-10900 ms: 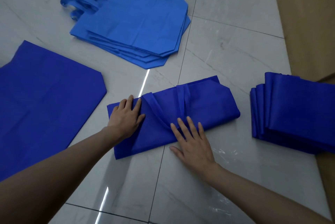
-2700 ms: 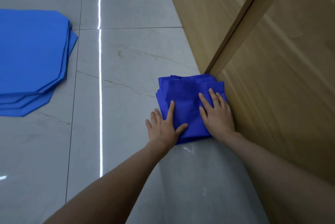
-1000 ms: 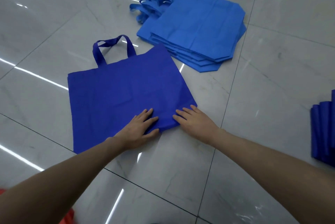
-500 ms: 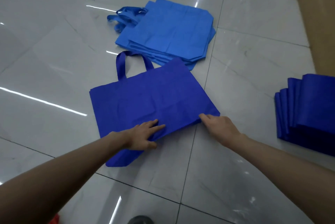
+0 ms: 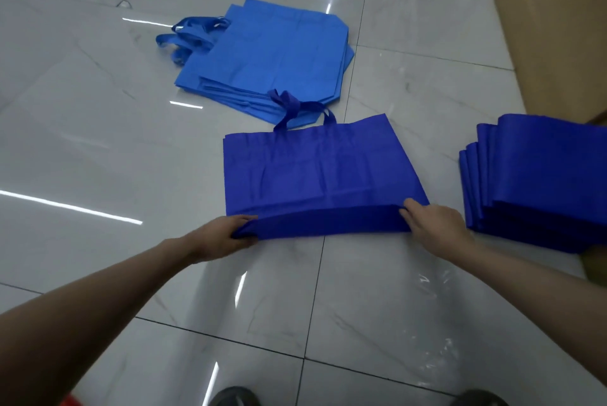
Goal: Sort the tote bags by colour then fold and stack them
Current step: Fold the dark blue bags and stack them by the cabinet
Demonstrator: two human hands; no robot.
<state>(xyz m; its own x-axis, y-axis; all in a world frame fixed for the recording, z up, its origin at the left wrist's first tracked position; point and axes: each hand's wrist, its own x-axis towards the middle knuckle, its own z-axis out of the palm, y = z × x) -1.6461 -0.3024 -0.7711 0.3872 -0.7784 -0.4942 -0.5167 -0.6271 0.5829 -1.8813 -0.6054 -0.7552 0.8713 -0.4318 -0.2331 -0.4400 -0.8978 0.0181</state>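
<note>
At centre frame, the left hand [image 5: 220,236] and right hand [image 5: 435,221] each pinch a near corner of the dark blue bag [image 5: 315,172], lifting its edge.

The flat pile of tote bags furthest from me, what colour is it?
The pile is light blue, paler than the dark blue bag before it; head view.

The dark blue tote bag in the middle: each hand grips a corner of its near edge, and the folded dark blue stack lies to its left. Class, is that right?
No. The head view shows the folded dark blue stack to the right of the dark blue tote bag, not its left. The left hand and right hand each grip a corner of its near edge.
</note>
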